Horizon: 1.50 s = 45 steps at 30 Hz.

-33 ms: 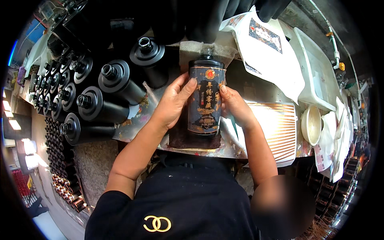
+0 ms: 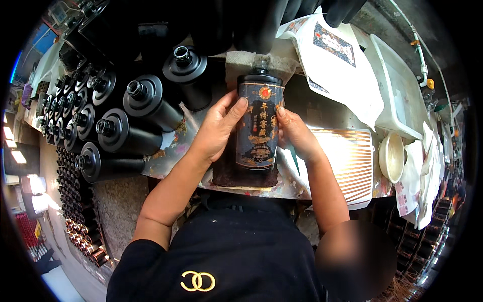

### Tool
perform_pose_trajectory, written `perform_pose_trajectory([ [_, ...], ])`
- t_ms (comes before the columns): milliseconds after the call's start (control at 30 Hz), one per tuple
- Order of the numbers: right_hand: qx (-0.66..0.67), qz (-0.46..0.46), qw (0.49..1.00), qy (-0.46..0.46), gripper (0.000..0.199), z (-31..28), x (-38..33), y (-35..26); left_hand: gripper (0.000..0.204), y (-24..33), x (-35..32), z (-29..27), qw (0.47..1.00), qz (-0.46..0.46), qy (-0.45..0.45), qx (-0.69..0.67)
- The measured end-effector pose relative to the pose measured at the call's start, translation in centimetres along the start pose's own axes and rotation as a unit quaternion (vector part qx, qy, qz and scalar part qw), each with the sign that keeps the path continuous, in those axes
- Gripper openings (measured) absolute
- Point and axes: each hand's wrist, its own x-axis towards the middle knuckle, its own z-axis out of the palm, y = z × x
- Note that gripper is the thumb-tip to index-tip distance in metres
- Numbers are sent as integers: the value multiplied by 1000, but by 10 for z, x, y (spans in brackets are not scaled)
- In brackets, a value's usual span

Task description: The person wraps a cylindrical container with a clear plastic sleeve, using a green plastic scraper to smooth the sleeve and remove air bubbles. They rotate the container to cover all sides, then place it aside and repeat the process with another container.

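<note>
A black bottle [image 2: 255, 121] with a dark label decorated in gold and a small red emblem lies between my hands, its neck pointing away from me. My left hand [image 2: 220, 123] grips its left side, the thumb pressed along the label's edge. From the right, my right hand [image 2: 298, 132] holds the other side, its thumb at the label's right edge. The fingers beneath the bottle are hidden on both sides. Below its base shows a dark brown pad [image 2: 245, 178]. A beige cloth [image 2: 239, 63] lies behind the neck.
Several unlabelled black bottles [image 2: 151, 100] stand on the left, with many more beyond. To the right are a striped sheet [image 2: 347, 163], white label sheets [image 2: 332, 75], a pale bowl [image 2: 391, 157] and a translucent plastic tub [image 2: 395, 95]. The worktable's near edge [image 2: 297, 194] runs before me.
</note>
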Motion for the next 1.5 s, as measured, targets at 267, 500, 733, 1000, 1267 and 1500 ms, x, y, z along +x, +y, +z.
perform_pose_trajectory([
  [267,-14,-11,1000,9,51,4,-1,0,55,0,2,0,1000,3,1,-30],
  [500,-30,-19,999,9,52,3,-1,1,55,0,0,-2,1000,0,3,-27],
  [733,-27,-18,999,25,51,8,0,1,51,0,-1,-1,999,9,-8,-30],
  [1000,28,10,1000,-3,56,1,-8,8,51,1,-4,-18,998,-59,-28,10],
  [1267,-76,32,996,-26,48,6,-34,11,85,-1,-28,-27,987,-45,-105,110],
  [1500,-79,28,996,-37,54,5,-34,14,89,-5,-28,-31,990,-44,-104,86],
])
